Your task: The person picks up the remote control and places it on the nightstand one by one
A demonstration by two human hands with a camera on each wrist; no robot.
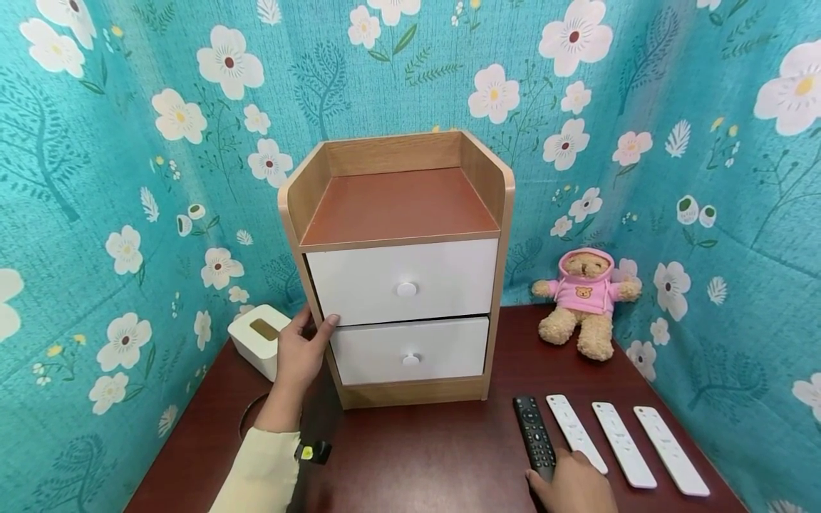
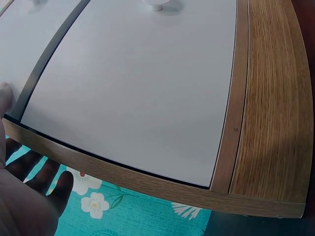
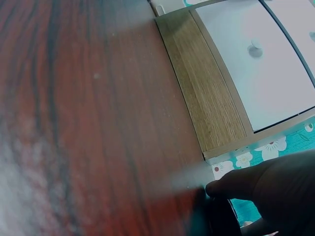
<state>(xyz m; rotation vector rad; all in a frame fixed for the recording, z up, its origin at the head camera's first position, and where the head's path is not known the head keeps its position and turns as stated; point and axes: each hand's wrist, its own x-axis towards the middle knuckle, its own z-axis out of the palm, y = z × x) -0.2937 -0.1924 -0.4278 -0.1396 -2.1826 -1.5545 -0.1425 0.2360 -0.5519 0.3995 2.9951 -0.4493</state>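
A small wooden cabinet (image 1: 398, 203) with two white drawers stands on the dark red table. My left hand (image 1: 301, 356) holds its left side edge, the thumb over the front beside the gap between the drawers. The other fingers (image 2: 61, 189) lie along the outer side. At the lower right, my right hand (image 1: 577, 484) grips the near end of a black remote control (image 1: 534, 431), thumb on its left side. That remote lies beside three white remotes, the closest being this white remote (image 1: 574, 427). In the right wrist view only a dark part of the black remote (image 3: 221, 216) shows.
Left of the cabinet sits a white tissue box (image 1: 256, 335), with a round hole (image 1: 249, 420) in the table in front. A teddy bear (image 1: 585, 299) in a pink hoodie leans at the back right. Flowered teal cloth (image 1: 398, 85) hangs around the table.
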